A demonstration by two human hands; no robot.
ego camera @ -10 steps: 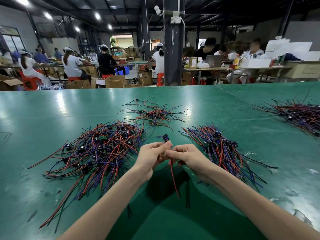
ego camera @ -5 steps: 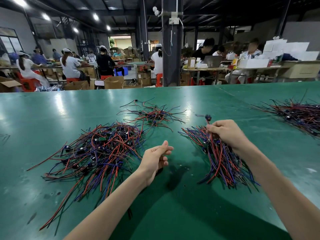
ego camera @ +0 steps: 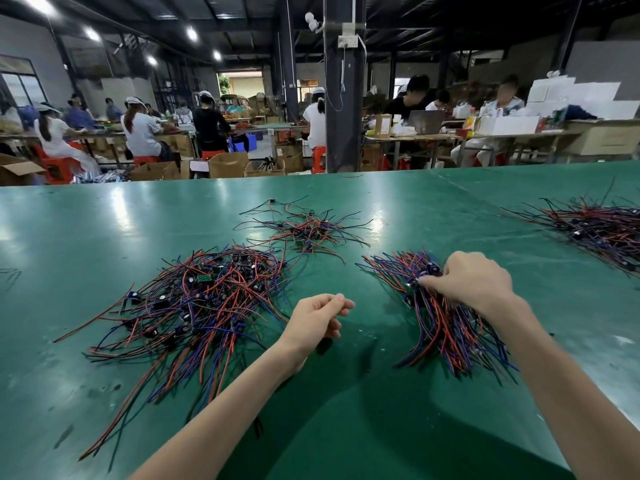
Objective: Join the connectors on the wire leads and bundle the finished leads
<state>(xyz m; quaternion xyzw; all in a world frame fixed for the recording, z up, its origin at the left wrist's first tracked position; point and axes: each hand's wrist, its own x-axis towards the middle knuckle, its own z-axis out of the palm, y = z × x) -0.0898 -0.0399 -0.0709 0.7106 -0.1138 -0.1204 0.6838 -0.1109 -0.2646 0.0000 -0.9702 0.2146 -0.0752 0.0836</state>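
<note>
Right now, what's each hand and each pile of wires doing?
left hand, loosely curled above the table, holding nothing I can see.
right hand, fingertips down among the right pile's connectors; grip unclear.
right pile, wires lying mostly one way, side by side.
left pile, loose and tangled.
middle pile, small, spread out, untouched.
far-right pile, tangled, untouched, partly out of view.

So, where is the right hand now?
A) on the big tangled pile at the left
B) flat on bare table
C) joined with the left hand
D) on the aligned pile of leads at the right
D: the right hand is on the aligned pile of leads, curled fingers at its connectors.
</note>
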